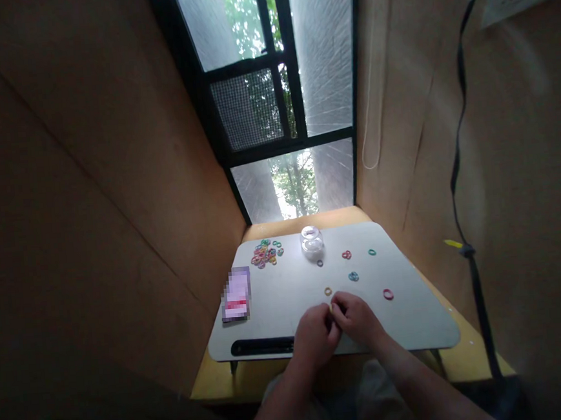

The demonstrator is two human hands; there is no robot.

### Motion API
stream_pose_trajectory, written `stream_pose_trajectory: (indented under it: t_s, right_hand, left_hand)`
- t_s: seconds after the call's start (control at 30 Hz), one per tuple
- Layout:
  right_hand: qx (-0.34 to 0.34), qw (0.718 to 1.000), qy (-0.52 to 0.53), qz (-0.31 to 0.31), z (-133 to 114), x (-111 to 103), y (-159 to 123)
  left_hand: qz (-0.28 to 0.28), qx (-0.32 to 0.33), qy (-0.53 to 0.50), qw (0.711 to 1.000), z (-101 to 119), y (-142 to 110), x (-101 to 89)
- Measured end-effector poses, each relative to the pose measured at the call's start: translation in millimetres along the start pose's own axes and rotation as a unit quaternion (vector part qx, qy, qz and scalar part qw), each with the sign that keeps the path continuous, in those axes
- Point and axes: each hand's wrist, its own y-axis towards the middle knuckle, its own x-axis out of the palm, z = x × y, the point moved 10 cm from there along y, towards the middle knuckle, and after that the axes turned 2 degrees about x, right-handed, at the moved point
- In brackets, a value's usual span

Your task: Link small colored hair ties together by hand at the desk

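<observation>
1. One pixelated rectangle (237, 295) lies at the left of one white table (286, 287).
2. One black slot (262, 346) runs along the near edge.
3. One pile of coloured rings (263, 255), too crowded to count, lies far left.
4. One left hand (318, 332), fingers curled, meets the right at the near middle; whether it clamps anything, I cannot tell.
5. One clear jar (311, 242) stands far; one grey ring (320, 263) and one yellow ring (328, 291) lie nearer.
6. Two clusters, red rings (346, 254) and blue rings (353, 276).
7. One right hand (358, 318), fingertips bunched, grip unclear.
8. One green ring (372, 252), far right; one pink ring (388, 294), nearer.
</observation>
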Motion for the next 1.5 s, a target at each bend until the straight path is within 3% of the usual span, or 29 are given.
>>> stream_pose_trajectory:
  t_s: [0.6, 1.5]
  right_hand:
    - [-0.015, 1.0, 0.003, 0.011, -7.7, -8.5, -3.4]
    - [-0.015, 1.0, -0.015, 0.011, -7.6, -4.5, -4.1]
  left_hand:
    - [0.003, -0.003, 0.004, 1.0, 8.3, -3.7, -1.2]
    - [0.008, 0.003, 0.009, 1.0, 2.9, -5.6, -1.3]
